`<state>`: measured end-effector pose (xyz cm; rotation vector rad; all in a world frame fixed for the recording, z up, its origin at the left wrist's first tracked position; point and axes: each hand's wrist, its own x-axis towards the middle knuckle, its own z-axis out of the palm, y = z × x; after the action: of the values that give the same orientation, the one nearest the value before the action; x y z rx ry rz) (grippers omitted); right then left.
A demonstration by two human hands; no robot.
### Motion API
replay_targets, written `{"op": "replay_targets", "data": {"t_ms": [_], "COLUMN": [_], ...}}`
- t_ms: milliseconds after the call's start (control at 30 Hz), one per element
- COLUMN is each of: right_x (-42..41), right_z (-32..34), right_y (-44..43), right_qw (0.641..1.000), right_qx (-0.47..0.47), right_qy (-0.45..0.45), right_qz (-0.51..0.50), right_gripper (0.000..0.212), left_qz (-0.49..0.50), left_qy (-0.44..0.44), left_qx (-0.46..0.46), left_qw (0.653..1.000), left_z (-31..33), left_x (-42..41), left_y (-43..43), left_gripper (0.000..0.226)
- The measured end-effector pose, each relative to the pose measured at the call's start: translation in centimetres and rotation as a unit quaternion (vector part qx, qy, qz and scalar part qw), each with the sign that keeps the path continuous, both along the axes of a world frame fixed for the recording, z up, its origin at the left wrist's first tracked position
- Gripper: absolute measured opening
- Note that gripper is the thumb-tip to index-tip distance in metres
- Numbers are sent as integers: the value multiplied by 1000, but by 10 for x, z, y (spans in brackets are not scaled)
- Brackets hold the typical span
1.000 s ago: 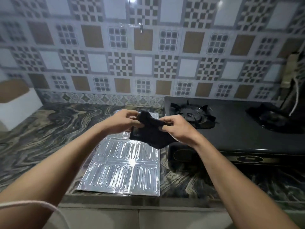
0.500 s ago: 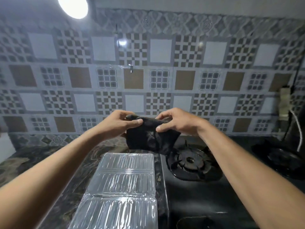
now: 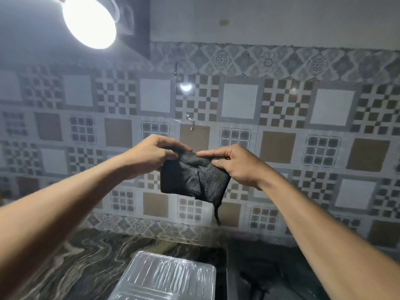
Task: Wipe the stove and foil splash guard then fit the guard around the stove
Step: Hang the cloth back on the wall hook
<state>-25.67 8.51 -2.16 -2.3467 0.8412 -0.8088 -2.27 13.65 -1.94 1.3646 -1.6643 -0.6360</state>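
A black cloth (image 3: pixel 193 179) hangs in the air in front of the tiled wall, held up by its top edge. My left hand (image 3: pixel 152 153) pinches its upper left corner and my right hand (image 3: pixel 232 162) pinches its upper right corner. A loose thread dangles from the cloth's lower right. Below, the folded foil splash guard (image 3: pixel 166 276) lies flat on the marbled counter. The black stove (image 3: pixel 259 267) sits to its right, only its left part showing, partly behind my right forearm.
The patterned tile wall (image 3: pixel 281 126) fills the background, with a small hook (image 3: pixel 191 126) just above my hands. A bright round lamp (image 3: pixel 91 20) glares at the upper left. The dark marbled counter (image 3: pixel 75 260) stretches left of the foil guard.
The view has tilted upward, so the stove and foil guard have dropped to the bottom. Both hands have lifted the cloth higher and drawn its top edge closer together.
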Motion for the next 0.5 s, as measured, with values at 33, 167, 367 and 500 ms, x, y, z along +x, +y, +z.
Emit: {"op": "replay_targets", "data": {"t_ms": [33,167,367,500], "right_x": [3,12,32,57], "right_z": [4,14,9,20], "right_y": [-12,-59,-125,-161], "right_qw": [1000,998,991,976], "right_qx": [-14,-22,-89,-207], "right_qy": [12,62,102,63], "right_qz": [-2,17,0,-31], "right_gripper": [35,37,50,47], "left_qz": [5,-27,26,113], "left_qy": [-6,-39,-189,-348], "left_qx": [-8,-7,-89,-230], "left_qw": [1000,999,978,902], "left_z": [3,9,11,30], "left_x": [4,14,33,34], "left_y": [-10,-46,-100,-139], "left_gripper": [33,37,44,41]}}
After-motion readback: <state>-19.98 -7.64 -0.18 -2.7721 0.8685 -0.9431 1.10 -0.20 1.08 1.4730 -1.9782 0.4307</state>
